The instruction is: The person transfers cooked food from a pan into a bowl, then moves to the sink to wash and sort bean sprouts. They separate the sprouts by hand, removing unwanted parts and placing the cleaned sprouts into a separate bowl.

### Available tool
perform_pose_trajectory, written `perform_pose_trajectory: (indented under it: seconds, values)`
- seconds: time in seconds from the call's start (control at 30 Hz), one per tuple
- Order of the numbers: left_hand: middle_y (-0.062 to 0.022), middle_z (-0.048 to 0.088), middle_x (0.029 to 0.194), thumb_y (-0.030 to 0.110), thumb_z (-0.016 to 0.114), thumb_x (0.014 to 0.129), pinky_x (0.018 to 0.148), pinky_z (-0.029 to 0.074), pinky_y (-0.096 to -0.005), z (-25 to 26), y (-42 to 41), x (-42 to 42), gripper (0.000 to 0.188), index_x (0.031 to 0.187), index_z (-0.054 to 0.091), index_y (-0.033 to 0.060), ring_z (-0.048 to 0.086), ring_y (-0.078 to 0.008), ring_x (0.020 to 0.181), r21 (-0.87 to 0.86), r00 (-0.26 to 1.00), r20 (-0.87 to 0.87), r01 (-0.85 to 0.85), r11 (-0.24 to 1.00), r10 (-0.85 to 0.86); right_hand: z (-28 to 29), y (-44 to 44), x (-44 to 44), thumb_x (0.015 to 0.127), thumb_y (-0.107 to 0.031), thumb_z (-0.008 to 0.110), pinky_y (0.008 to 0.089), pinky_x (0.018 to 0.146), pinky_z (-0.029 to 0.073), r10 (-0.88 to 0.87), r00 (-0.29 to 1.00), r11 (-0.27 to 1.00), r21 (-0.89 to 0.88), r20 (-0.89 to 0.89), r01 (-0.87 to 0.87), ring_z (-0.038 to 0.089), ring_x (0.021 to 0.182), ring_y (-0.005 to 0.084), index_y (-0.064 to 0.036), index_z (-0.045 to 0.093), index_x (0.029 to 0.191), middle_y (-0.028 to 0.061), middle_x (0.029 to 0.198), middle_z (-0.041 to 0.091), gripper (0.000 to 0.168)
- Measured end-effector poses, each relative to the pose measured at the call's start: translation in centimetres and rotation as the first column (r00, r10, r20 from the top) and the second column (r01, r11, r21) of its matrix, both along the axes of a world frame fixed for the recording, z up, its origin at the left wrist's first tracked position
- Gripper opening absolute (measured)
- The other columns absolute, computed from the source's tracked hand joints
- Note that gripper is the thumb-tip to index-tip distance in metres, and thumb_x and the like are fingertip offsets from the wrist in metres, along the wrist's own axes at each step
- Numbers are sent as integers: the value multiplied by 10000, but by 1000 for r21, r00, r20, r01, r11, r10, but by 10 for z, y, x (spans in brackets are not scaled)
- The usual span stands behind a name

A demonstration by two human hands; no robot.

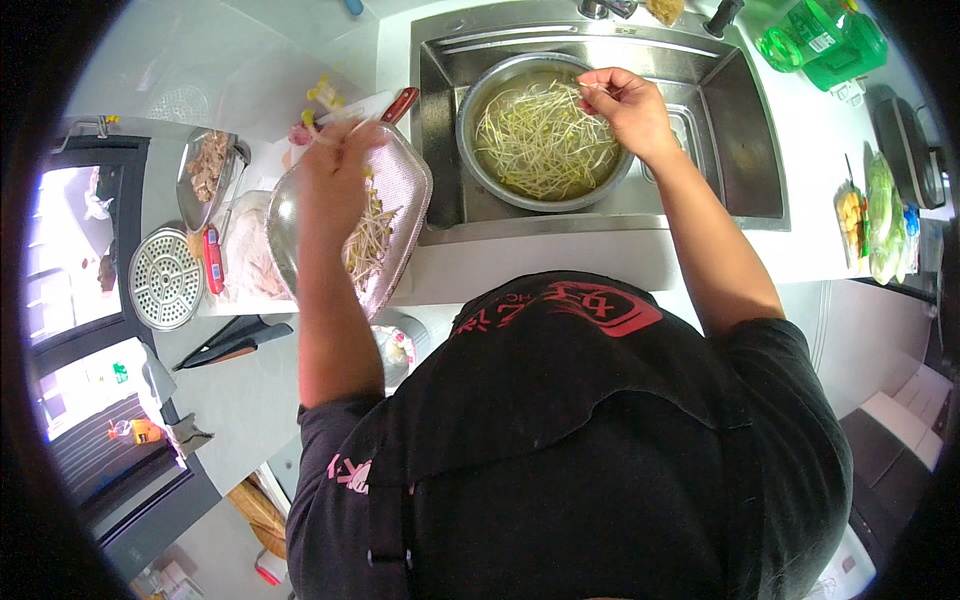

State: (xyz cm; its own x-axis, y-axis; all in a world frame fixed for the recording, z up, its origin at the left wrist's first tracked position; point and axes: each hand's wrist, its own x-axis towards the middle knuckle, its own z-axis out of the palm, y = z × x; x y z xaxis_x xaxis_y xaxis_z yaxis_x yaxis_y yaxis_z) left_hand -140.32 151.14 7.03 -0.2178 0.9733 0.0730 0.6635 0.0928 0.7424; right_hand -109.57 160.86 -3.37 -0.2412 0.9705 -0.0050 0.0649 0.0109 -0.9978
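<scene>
In the sink stands a round metal basin (469,161) of water with many bean sprouts (544,139) floating in it. Over its right side my right hand (626,109) pinches a sprout or two between thumb and fingers. My left hand (341,154), blurred, is above a perforated metal basket (409,217) left of the sink, with some yellow-headed sprouts (324,94) at its fingers. More sprouts (369,240) lie inside the basket, partly hidden by my left forearm.
The steel sink (750,135) surrounds the basin. A knife with a wooden handle (400,105) lies behind the basket. Further left are a metal dish of meat pieces (208,169) and a perforated steamer plate (166,279). Green bottles (814,37) and packed vegetables (885,217) lie right.
</scene>
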Motion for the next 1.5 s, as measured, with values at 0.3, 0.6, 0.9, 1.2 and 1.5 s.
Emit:
perform_pose_trajectory:
  seconds: [0.3,0.6,0.9,1.2,1.5]
  values:
    - [-239,602,888,281,492,833,770,432,-486,-82,-2,-116,300,849,596,1,563,-420,878,-322,733,-681,-300,898,0,-121,40,28,781,-347,582,349,959,371,235,457,972,-195,858,-133,463,1143,323,-49,401,1294,200,1237,482,620]
    - [-135,606,936,163,680,713,802,439,-373,-69,35,29,232,908,629,49,564,-313,899,143,937,-348,99,985,-44,-154,31,39,762,-332,581,350,841,445,272,707,953,-287,652,-102,582,947,304,-42,628,1014,170,1006,618,388]
    - [-180,626,968,339,667,730,770,488,-387,-255,114,119,384,927,650,10,609,-319,894,-820,799,-278,91,565,-533,-181,20,45,763,-230,592,327,729,477,64,876,960,-269,478,76,624,817,274,-35,644,924,154,886,646,258]
    - [-167,618,1001,455,691,699,781,491,-383,-258,133,136,532,968,632,0,603,-292,930,-839,904,-225,10,543,-364,-185,25,34,778,-201,588,301,604,476,-18,933,905,-391,360,168,611,614,171,-23,643,899,104,732,649,222]
    - [-178,623,908,318,720,706,746,486,-399,-326,165,124,403,932,616,1,612,-307,848,-677,971,-137,53,734,-197,-196,30,39,776,-209,586,303,596,475,13,921,918,-370,389,144,611,600,182,-22,640,888,105,720,642,224]
